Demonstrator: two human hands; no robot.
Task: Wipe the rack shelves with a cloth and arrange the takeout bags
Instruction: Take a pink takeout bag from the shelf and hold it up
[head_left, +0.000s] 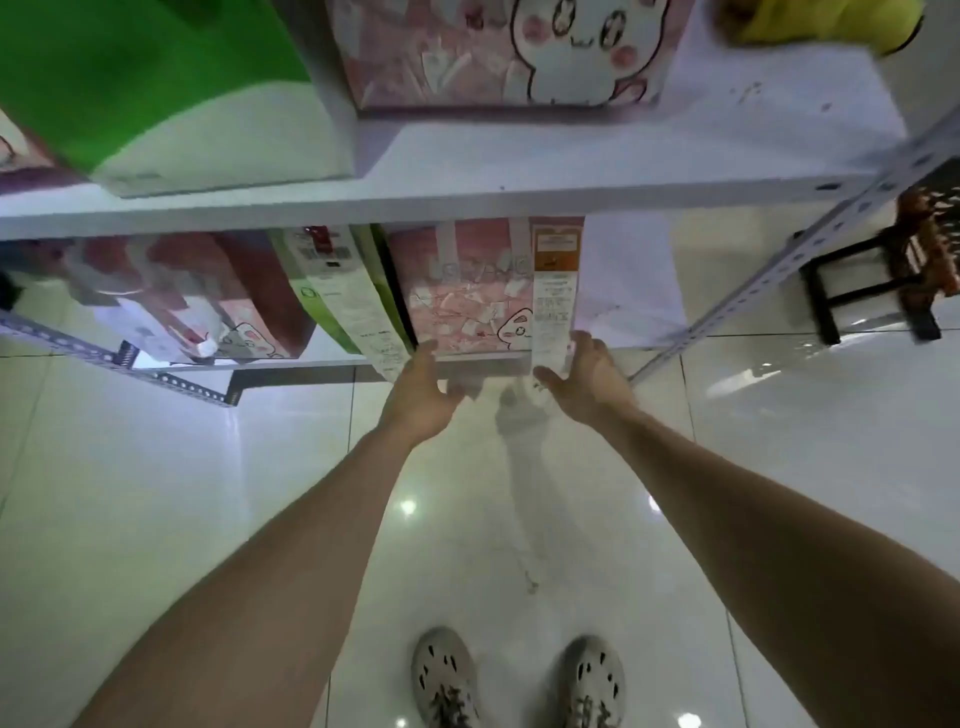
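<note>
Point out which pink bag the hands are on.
The right pink bag on the lower shelf, between left hand and right hand; the other pink bags are untouched.

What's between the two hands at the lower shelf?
Head view: the pink takeout bag, its near end held between the left hand and right hand.

Single head-worn wide-angle view, steeply downward, close over the white rack shelves (519, 200) and floor (156, 493).

Bare lower shelf (623, 280) is left open right of the pink bag (467, 291), while its left side seems blocked by the green bag (337, 296).
</note>
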